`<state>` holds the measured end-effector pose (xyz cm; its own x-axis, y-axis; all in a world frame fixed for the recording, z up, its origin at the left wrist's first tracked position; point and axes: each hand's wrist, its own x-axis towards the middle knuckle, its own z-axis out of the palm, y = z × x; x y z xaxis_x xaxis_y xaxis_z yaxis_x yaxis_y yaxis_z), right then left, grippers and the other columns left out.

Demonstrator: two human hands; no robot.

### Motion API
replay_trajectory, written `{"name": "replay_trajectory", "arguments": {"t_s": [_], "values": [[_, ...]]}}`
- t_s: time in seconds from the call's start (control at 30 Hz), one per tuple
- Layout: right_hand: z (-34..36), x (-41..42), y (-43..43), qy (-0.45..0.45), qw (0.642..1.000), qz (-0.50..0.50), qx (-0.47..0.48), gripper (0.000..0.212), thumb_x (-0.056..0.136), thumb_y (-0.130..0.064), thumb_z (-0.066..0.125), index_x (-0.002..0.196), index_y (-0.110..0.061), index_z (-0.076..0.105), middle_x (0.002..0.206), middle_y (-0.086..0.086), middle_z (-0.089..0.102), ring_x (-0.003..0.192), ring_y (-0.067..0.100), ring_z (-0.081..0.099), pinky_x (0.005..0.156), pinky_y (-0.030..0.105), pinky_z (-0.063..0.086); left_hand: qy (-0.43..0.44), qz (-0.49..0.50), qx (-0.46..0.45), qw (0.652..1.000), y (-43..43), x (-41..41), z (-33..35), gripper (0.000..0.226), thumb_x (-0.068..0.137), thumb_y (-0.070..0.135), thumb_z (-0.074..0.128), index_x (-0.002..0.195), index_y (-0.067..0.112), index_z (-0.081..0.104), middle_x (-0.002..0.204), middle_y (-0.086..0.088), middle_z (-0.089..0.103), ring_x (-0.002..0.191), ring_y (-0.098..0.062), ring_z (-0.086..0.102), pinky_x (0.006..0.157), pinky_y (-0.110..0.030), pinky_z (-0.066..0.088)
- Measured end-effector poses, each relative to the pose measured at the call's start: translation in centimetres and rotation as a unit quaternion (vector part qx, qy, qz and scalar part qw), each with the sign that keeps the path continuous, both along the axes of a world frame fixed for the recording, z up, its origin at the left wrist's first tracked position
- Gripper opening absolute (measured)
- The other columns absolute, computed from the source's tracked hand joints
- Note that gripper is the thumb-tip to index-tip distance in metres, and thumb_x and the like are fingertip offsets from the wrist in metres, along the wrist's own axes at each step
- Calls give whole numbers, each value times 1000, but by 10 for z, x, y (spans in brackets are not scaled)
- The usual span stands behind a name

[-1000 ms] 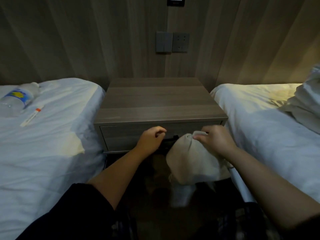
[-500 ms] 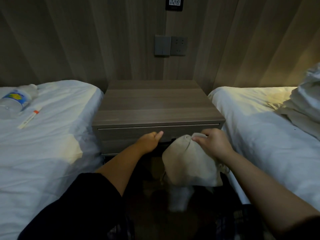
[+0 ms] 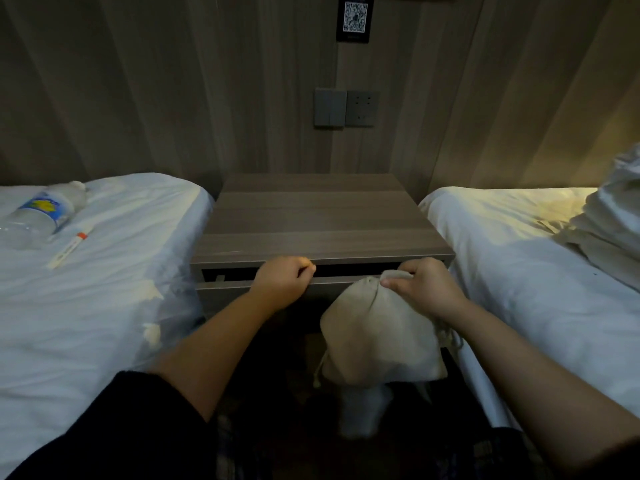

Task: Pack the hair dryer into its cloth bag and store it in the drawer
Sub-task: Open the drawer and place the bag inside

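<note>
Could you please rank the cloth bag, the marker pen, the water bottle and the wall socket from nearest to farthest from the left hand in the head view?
From the left hand, on the drawer front:
1. Cloth bag, just to its right, held by the right hand.
2. Marker pen, on the left bed.
3. Water bottle, farther left on that bed.

The wall socket, up on the wall behind, cannot be ranked reliably against the pen or bottle.

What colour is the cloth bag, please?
Plain beige, unpatterned cloth bag; seen in the head view.
</note>
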<state>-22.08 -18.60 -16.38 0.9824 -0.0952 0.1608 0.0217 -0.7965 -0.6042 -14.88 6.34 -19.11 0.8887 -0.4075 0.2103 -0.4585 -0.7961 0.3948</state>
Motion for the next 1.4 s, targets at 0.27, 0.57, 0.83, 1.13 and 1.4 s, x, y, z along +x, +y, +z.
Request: {"name": "replay_trajectory", "arguments": {"t_s": [0.27, 0.57, 0.83, 1.13, 1.4], "values": [[37, 4, 5, -38, 996, 5, 78, 33, 76, -31, 73, 53, -11, 61, 52, 0, 52, 50, 10, 47, 49, 27, 38, 201, 62, -199, 957, 8, 9, -3, 41, 96, 45, 37, 84, 25, 71, 80, 2, 69, 83, -17, 61, 83, -34, 43], [75, 17, -4, -95, 975, -64, 192, 29, 84, -36, 64, 89, -9, 72, 77, 2, 66, 69, 9, 60, 59, 22, 46, 257, 59, -244, 933, 12, -12, 12, 59, 99, 45, 20, 86, 12, 67, 88, -11, 66, 82, -19, 60, 79, -28, 43], [73, 22, -8, -129, 947, -116, 270, 33, 81, -35, 67, 91, -3, 71, 81, 6, 67, 71, 12, 61, 65, 28, 49, 328, 12, -281, 902, 20, -34, 5, 68, 97, 50, 7, 86, 23, 69, 69, -8, 67, 77, -19, 62, 75, -29, 45], [46, 18, 4, -127, 922, -148, 334, 25, 81, -35, 67, 70, -12, 67, 68, 1, 67, 60, 3, 62, 53, 20, 49, 448, -44, -290, 845, 11, -48, -5, 60, 83, 65, 39, 132, 31, 40, 100, -14, 69, 76, -23, 65, 65, -29, 49], [-8, -3, 21, -21, 901, -157, 405, 29, 84, -35, 64, 98, -10, 71, 92, 10, 73, 85, 23, 69, 74, 36, 56, 461, 26, -589, 663, -13, -46, -11, 58, 88, 23, 59, 139, 18, 33, 122, -5, 55, 108, -22, 55, 89, -39, 47]]}}
